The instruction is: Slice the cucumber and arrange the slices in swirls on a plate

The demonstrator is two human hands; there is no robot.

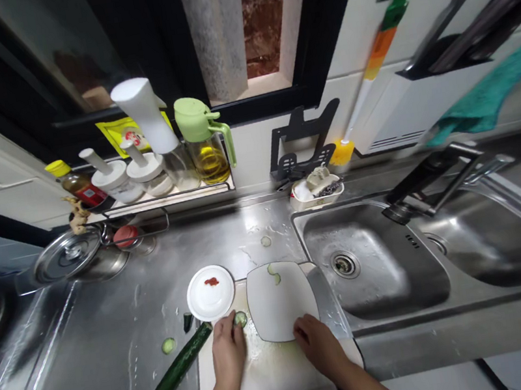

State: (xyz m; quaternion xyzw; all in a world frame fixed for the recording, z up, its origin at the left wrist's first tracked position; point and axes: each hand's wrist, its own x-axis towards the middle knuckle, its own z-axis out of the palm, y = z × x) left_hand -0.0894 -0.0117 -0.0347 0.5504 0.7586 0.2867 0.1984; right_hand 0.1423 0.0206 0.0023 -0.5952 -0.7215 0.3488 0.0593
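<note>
My left hand (228, 345) is over the cutting board (279, 376), its thumb and fingers closing at the edge of a thin cucumber slice (240, 319). With fingers curled together, my right hand (318, 344) is at the lower right edge of a white square plate (282, 303); what it holds, if anything, is hidden. On that plate lies a curved strip of cucumber slices (274, 275). A long cucumber (177, 371) rests left of my left hand, its upper end near the small round plate (213, 308), which bears a red dab (211, 282).
Single cucumber slices (168, 346) and a dark end piece (188, 322) lie on the steel counter (110, 337). A double sink (377, 275) with a faucet (429, 181) is to the right. Behind are a seasoning rack (167, 200), oil jug (205, 141) and lidded pot (75, 254).
</note>
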